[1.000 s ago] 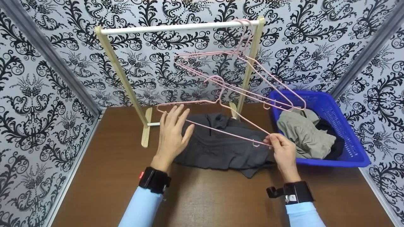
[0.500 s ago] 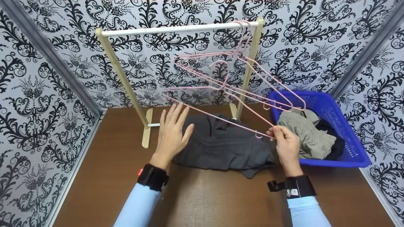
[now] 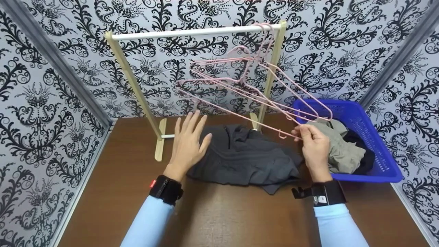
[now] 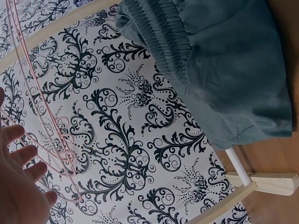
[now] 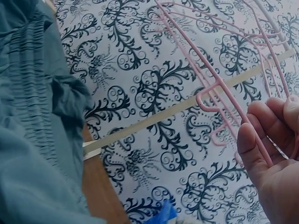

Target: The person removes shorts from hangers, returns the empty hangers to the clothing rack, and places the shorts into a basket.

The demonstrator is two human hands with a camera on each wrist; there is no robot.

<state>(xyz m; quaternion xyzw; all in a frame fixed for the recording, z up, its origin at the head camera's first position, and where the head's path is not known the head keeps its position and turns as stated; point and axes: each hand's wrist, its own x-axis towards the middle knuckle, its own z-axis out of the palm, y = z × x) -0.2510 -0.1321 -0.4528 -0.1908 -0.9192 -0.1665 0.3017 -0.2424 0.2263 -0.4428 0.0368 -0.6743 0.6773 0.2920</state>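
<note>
By its right corner, my right hand (image 3: 315,148) grips a pink clothes hanger (image 3: 219,107), held up in front of the rack with its hook raised. Fingers spread and straight, my left hand (image 3: 188,144) is held over the table's left-middle, just below the hanger's lower bar and apart from it. In the left wrist view its fingertips (image 4: 29,154) show with nothing between them. Under the hanger a dark grey garment (image 3: 247,161) lies on the table; the left wrist view shows its gathered elastic waistband (image 4: 161,42). The right wrist view shows fingers curled around the hanger bar (image 5: 229,95).
Behind stands a wooden rack with a white rail (image 3: 192,32). Pink hangers (image 3: 291,82) hang at the rail's right end. To the right, a blue basket (image 3: 387,161) holds a beige garment (image 3: 336,147) and a black one. Patterned walls enclose the brown table (image 3: 219,219).
My right hand has lifted the hanger up toward the rail, so its hook now stands much higher. The left hand has stayed nearly still, and the hanger's left end has moved away from it.
</note>
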